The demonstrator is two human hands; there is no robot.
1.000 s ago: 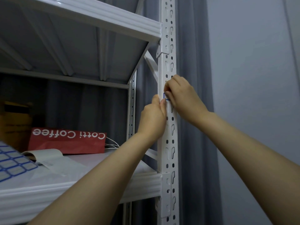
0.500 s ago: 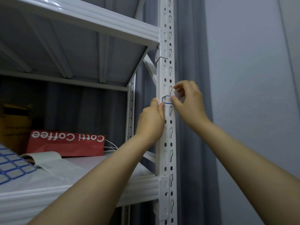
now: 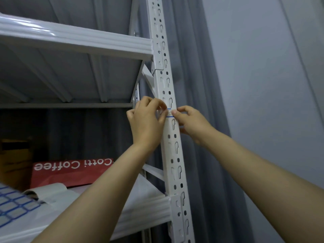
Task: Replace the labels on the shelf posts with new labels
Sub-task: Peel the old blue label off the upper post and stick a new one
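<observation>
Both arms raised, left grip (image 3: 147,121) and right grip (image 3: 192,122) level, close together, each pinching.

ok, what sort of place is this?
Likely a storeroom or stock area, though that is a guess: a white slotted metal shelf post carrying a blue-edged label, a red Cotti Coffee bag and a cardboard box stored on the shelf, and a grey curtain behind.

Shelves (image 3: 84,41) block the post's (image 3: 169,155) left; curtain (image 3: 201,85) hangs behind.

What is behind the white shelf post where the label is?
A grey curtain hangs behind the shelf post. The post, the left hand and the right hand cover what lies directly behind the label.
</observation>
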